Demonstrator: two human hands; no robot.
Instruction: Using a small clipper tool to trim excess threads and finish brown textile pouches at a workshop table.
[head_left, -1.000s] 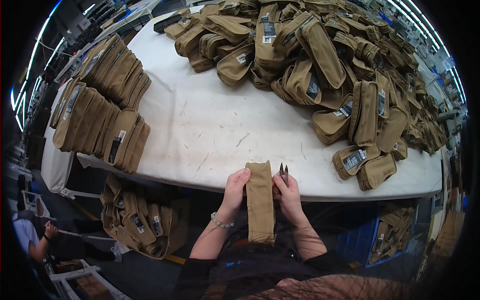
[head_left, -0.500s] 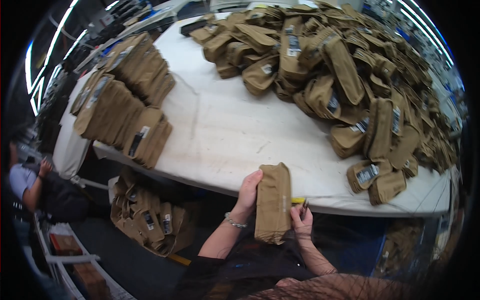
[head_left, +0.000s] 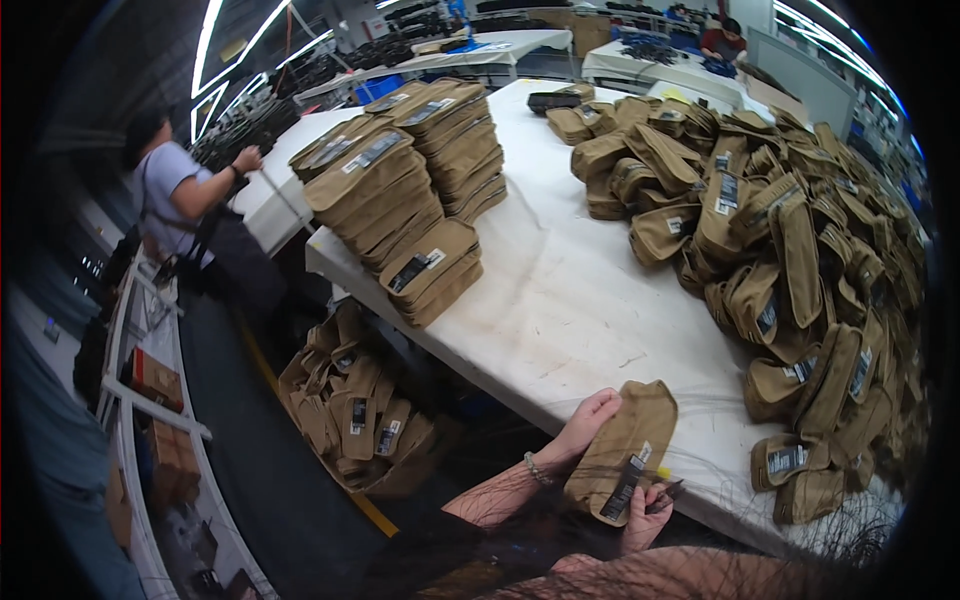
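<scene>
My left hand (head_left: 585,425), with a beaded bracelet at the wrist, grips a tan fabric pouch (head_left: 610,455) by its upper left edge. The pouch is held up at the table's near edge, with a dark tag and a white label showing. My right hand (head_left: 648,510) is closed around small metal snips (head_left: 672,492) at the pouch's lower right, touching it by the tag. Loose strands of hair partly blur both forearms.
The white table (head_left: 555,340) bears stacked tan pouches (head_left: 365,200) at left and a large heap (head_left: 740,200) at right. A full carton (head_left: 355,420) sits below it. A person (head_left: 185,200) walks left beside a shelf rack (head_left: 150,380); another (head_left: 725,45) works far back.
The view has swung leftward. The pouch in my hands now shows its dark tag and label, and tilts right. The person at left has moved forward along the aisle.
</scene>
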